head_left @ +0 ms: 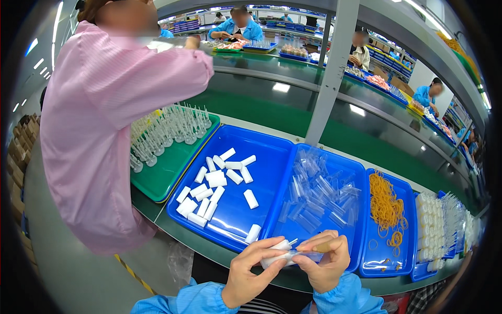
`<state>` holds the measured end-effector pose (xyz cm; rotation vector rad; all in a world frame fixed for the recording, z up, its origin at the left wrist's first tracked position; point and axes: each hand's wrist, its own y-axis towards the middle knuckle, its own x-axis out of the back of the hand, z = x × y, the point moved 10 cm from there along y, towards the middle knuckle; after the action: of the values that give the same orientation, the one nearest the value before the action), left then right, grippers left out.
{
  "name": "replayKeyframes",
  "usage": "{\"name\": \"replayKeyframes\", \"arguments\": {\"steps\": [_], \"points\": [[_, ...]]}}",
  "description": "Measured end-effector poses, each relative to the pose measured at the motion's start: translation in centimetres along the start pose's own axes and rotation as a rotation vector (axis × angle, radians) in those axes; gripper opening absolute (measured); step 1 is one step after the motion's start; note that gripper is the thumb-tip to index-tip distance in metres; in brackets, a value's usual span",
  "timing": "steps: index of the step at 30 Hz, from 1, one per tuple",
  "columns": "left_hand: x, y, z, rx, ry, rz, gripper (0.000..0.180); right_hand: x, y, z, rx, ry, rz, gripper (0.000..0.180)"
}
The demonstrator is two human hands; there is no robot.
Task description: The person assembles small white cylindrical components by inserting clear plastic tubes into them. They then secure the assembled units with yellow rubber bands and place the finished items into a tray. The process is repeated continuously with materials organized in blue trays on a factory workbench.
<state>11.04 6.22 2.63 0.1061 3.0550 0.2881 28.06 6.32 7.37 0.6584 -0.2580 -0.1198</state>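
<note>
My left hand [253, 268] is closed around a white plastic piece [276, 258] with a thin pale stem sticking out toward the right. My right hand [325, 264] pinches a clear plastic sleeve [312, 256] against the end of that piece. Whether the sleeve is around it or only touching, I cannot tell. Both hands are just over the front edge of a blue tray [277, 230] with a heap of clear plastic sleeves [314, 191]. The blue tray to its left [261, 141] holds several white blocks [216, 179], some in a cluster and one near its front edge.
A blue tray [372, 264] of orange rubber bands [386, 199] lies to the right, then racks of white parts [431, 225]. At left, a green tray [151, 186] bears clear stemmed parts [172, 125]. A pink-sleeved person [99, 131] reaches across it. A metal post [332, 73] rises behind the trays.
</note>
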Motion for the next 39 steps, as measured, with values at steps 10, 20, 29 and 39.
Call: {"name": "replayKeyframes", "arguments": {"steps": [10, 20, 29, 39], "points": [[0.1, 0.1, -2.9, -0.252, 0.379, -0.036, 0.034, -0.9, 0.0, -4.2, -0.47, 0.286, 0.057, 0.035], [-0.8, -0.3, -2.6, -0.304, 0.4, 0.076, 0.043, -1.3, -0.1, -4.8, -0.541, 0.369, 0.135, 0.035], [-0.4, 0.6, -2.0, -0.139, 0.309, 0.032, 0.033, -2.2, -1.3, -6.3, -0.608, 0.426, 0.129, 0.035], [0.9, -0.1, -0.2, -0.113, -0.087, 0.034, 0.026, -0.4, -0.9, -5.6, -0.694, 0.487, -0.044, 0.034]]}}
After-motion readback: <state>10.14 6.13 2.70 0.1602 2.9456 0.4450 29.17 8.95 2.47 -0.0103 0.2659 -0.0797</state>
